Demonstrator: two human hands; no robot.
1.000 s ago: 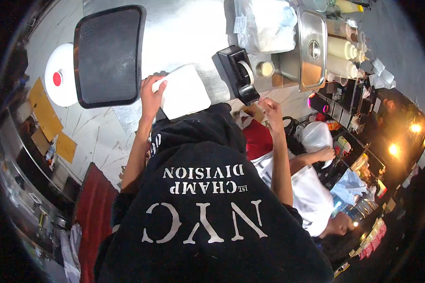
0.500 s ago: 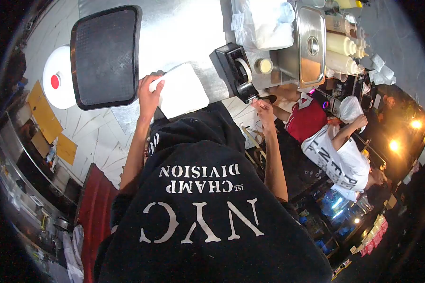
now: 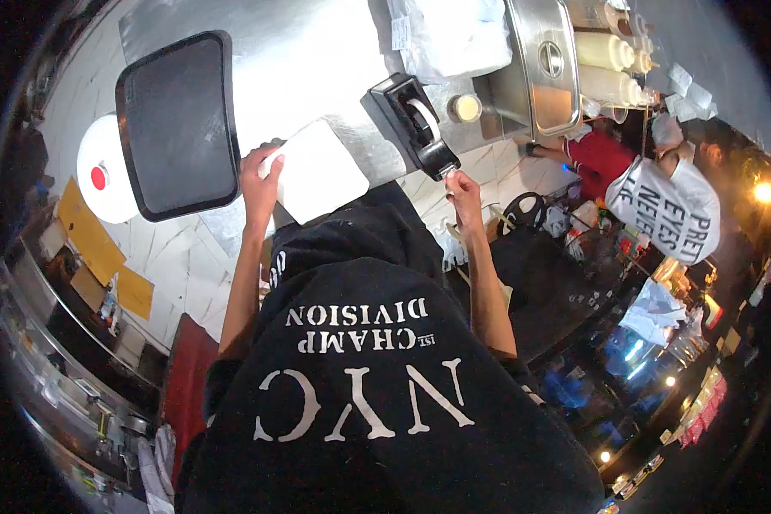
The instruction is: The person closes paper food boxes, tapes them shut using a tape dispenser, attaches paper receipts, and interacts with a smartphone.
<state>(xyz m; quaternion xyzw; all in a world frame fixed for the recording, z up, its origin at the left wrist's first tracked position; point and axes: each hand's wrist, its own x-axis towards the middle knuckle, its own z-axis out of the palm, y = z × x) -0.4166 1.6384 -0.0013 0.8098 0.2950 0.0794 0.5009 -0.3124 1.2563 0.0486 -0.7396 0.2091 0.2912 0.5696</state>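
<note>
White box [image 3: 321, 171]: at near edge of counter [image 3: 317, 68], just in front of wearer's dark top [image 3: 360, 334].
L hand [image 3: 259, 184]: part-curled, thumb on box's L side, gripping it.
R hand [image 3: 464, 201]: fingertips pinched tog. at end of tape dispenser [image 3: 390, 104]; can't tell if tape is in the pinch.
Dispenser: blk, R of box, pale roll [image 3: 424, 120] in it.
Tray [image 3: 180, 128]: blk, L of box.
Beyond dispenser: sm. cup [image 3: 466, 108], plastic bag [image 3: 458, 38], steel lid [image 3: 552, 94], squeeze bottles [image 3: 604, 50].
Far R: co-worker [image 3: 664, 206], lettered wht shirt.
</note>
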